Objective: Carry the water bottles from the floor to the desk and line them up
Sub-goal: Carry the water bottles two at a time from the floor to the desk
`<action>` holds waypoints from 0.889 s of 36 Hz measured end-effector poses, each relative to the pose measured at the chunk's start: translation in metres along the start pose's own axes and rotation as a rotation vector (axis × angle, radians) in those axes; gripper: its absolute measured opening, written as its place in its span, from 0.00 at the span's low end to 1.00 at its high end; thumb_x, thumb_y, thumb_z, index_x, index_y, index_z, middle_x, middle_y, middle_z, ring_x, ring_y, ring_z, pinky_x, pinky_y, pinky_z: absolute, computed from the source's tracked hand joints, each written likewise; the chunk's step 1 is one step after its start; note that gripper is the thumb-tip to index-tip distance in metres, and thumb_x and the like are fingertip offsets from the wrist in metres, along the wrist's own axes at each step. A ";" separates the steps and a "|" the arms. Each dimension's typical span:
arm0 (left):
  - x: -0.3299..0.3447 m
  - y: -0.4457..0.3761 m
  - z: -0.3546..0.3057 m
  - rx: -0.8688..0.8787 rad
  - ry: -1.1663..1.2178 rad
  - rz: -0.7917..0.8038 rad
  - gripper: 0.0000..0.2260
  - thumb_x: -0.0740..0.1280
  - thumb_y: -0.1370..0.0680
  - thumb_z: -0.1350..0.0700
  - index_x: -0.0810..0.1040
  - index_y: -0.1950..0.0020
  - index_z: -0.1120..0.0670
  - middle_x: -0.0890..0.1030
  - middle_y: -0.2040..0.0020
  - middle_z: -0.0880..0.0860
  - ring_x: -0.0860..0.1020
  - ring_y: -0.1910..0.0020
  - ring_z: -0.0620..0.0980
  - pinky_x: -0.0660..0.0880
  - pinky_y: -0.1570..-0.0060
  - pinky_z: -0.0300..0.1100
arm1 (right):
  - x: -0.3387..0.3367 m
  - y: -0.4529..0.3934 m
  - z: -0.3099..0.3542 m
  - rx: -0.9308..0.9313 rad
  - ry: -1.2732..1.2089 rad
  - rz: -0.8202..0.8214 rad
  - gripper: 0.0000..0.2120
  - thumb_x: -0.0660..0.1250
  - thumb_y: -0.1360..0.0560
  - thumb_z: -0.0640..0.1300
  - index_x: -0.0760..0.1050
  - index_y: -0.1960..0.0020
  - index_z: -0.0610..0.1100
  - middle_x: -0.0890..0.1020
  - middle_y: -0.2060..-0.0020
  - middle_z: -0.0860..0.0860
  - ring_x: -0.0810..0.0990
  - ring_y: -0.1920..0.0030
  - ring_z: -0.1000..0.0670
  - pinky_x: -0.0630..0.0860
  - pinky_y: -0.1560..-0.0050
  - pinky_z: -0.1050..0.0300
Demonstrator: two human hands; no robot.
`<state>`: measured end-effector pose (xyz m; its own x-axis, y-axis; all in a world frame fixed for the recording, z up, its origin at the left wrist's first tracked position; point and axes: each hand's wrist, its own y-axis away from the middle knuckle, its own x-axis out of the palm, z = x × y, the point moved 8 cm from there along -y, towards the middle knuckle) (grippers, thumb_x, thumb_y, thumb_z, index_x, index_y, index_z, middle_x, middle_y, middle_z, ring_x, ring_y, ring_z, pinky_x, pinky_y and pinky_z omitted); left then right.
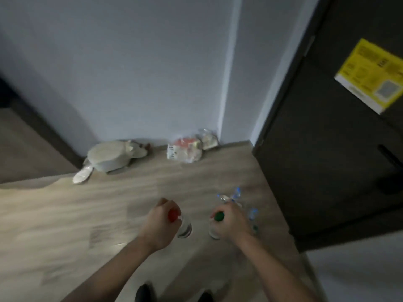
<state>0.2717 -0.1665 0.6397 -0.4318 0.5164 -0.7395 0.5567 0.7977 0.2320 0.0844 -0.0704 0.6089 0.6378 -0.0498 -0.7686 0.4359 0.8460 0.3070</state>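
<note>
My left hand [160, 225] grips the neck of a clear water bottle with a red cap [185, 231]. My right hand [233, 223] grips the neck of a clear bottle with a green cap [218, 216]. Both bottles hang upright just over a pale wood-grain surface [98, 214]; motion blur hides whether they touch it. Right beside and behind my right hand stand other clear bottles with blue caps [236, 192], blurred and partly hidden by the hand.
Against the grey wall lie a white lidded bowl with a plastic spoon [109, 158] and wrapped snack packets [187, 151]. A dark door with a yellow notice [370, 77] stands at the right. Two dark shapes, perhaps shoes [144, 293], show at the bottom edge.
</note>
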 end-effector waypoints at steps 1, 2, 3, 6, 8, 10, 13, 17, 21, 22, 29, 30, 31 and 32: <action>-0.017 0.008 0.009 -0.017 -0.004 -0.042 0.05 0.70 0.27 0.60 0.80 0.54 0.50 0.73 0.53 0.45 0.77 0.57 0.49 0.73 0.55 0.42 | 0.003 -0.002 0.020 -0.047 0.018 0.009 0.07 0.70 0.29 0.45 0.85 0.53 0.51 0.82 0.49 0.52 0.81 0.46 0.51 0.71 0.45 0.64; -0.034 0.017 0.020 -0.034 -0.002 -0.080 0.05 0.71 0.28 0.60 0.80 0.54 0.50 0.74 0.54 0.44 0.77 0.57 0.49 0.73 0.54 0.43 | 0.008 -0.002 0.040 -0.081 0.042 0.019 0.06 0.70 0.28 0.45 0.85 0.53 0.52 0.81 0.49 0.53 0.80 0.45 0.52 0.69 0.46 0.66; -0.052 0.025 0.032 -0.051 0.006 -0.113 0.06 0.71 0.28 0.60 0.80 0.55 0.49 0.74 0.54 0.44 0.77 0.57 0.48 0.73 0.54 0.42 | 0.013 -0.003 0.059 -0.110 0.061 0.028 0.06 0.70 0.28 0.46 0.84 0.53 0.53 0.80 0.49 0.54 0.80 0.45 0.53 0.68 0.47 0.66; -0.105 0.050 0.072 -0.106 0.013 -0.195 0.07 0.73 0.28 0.58 0.80 0.55 0.48 0.74 0.54 0.45 0.76 0.58 0.46 0.73 0.55 0.40 | 0.034 -0.006 0.118 -0.203 0.115 0.066 0.07 0.70 0.29 0.47 0.84 0.52 0.54 0.80 0.48 0.54 0.79 0.45 0.52 0.70 0.46 0.64; -0.141 0.068 0.101 -0.137 0.018 -0.255 0.07 0.74 0.28 0.57 0.80 0.54 0.47 0.75 0.54 0.45 0.77 0.58 0.45 0.73 0.56 0.39 | 0.049 -0.004 0.163 -0.276 0.141 0.091 0.07 0.69 0.29 0.47 0.84 0.53 0.54 0.80 0.50 0.55 0.79 0.46 0.53 0.70 0.47 0.64; -0.176 0.085 0.129 -0.161 0.001 -0.306 0.07 0.74 0.29 0.56 0.80 0.55 0.45 0.75 0.55 0.44 0.76 0.59 0.42 0.71 0.58 0.33 | 0.066 -0.002 0.208 -0.344 0.149 0.124 0.07 0.69 0.30 0.47 0.84 0.53 0.54 0.79 0.52 0.56 0.79 0.48 0.53 0.70 0.50 0.64; -0.225 0.112 0.172 -0.192 -0.024 -0.363 0.08 0.74 0.30 0.55 0.80 0.56 0.43 0.75 0.56 0.42 0.75 0.59 0.40 0.69 0.61 0.31 | 0.094 0.001 0.275 -0.429 0.139 0.156 0.08 0.68 0.31 0.47 0.83 0.55 0.56 0.79 0.53 0.57 0.79 0.48 0.54 0.71 0.51 0.64; -0.289 0.150 0.232 -0.221 -0.033 -0.429 0.08 0.73 0.30 0.56 0.79 0.57 0.43 0.75 0.57 0.41 0.76 0.60 0.39 0.68 0.62 0.30 | 0.132 0.007 0.357 -0.499 0.104 0.173 0.08 0.68 0.31 0.46 0.80 0.58 0.59 0.77 0.54 0.60 0.77 0.48 0.56 0.70 0.50 0.62; -0.347 0.185 0.289 -0.245 0.001 -0.512 0.08 0.74 0.29 0.55 0.79 0.57 0.43 0.76 0.56 0.41 0.76 0.59 0.40 0.70 0.62 0.32 | 0.170 0.018 0.438 -0.559 0.042 0.176 0.08 0.68 0.31 0.47 0.79 0.58 0.61 0.77 0.55 0.63 0.75 0.52 0.60 0.67 0.56 0.69; -0.361 0.193 0.303 -0.250 0.007 -0.533 0.08 0.74 0.28 0.55 0.79 0.57 0.42 0.76 0.56 0.41 0.76 0.59 0.39 0.70 0.62 0.31 | 0.180 0.022 0.458 -0.577 0.028 0.173 0.09 0.69 0.31 0.47 0.80 0.58 0.62 0.77 0.55 0.63 0.75 0.52 0.61 0.66 0.57 0.71; -0.451 0.230 0.392 -0.295 0.055 -0.667 0.07 0.75 0.28 0.52 0.79 0.57 0.41 0.77 0.55 0.42 0.77 0.57 0.41 0.79 0.56 0.43 | 0.234 0.029 0.589 -0.697 0.020 0.164 0.08 0.70 0.31 0.48 0.80 0.57 0.62 0.80 0.53 0.63 0.74 0.51 0.62 0.66 0.56 0.74; -0.464 0.234 0.404 -0.303 0.066 -0.684 0.07 0.75 0.28 0.52 0.78 0.57 0.40 0.77 0.54 0.42 0.77 0.56 0.42 0.80 0.56 0.44 | 0.241 0.028 0.607 -0.718 0.034 0.164 0.08 0.70 0.31 0.48 0.79 0.58 0.63 0.79 0.53 0.63 0.74 0.52 0.64 0.65 0.56 0.76; -0.475 0.236 0.417 -0.311 0.080 -0.696 0.07 0.74 0.27 0.51 0.78 0.57 0.40 0.77 0.54 0.42 0.77 0.55 0.43 0.80 0.55 0.45 | 0.248 0.026 0.625 -0.742 0.046 0.165 0.09 0.71 0.31 0.49 0.79 0.58 0.64 0.79 0.54 0.64 0.73 0.53 0.66 0.64 0.57 0.78; -0.486 0.239 0.430 -0.317 0.098 -0.703 0.07 0.74 0.27 0.50 0.78 0.56 0.40 0.77 0.53 0.42 0.78 0.54 0.44 0.81 0.55 0.45 | 0.256 0.024 0.642 -0.765 0.051 0.168 0.09 0.71 0.31 0.49 0.78 0.58 0.64 0.79 0.55 0.65 0.72 0.53 0.69 0.63 0.57 0.79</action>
<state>0.9200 -0.3615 0.7828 -0.6771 -0.1309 -0.7242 -0.0948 0.9914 -0.0905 0.6665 -0.4034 0.7797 0.6186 0.1203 -0.7764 -0.2342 0.9715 -0.0361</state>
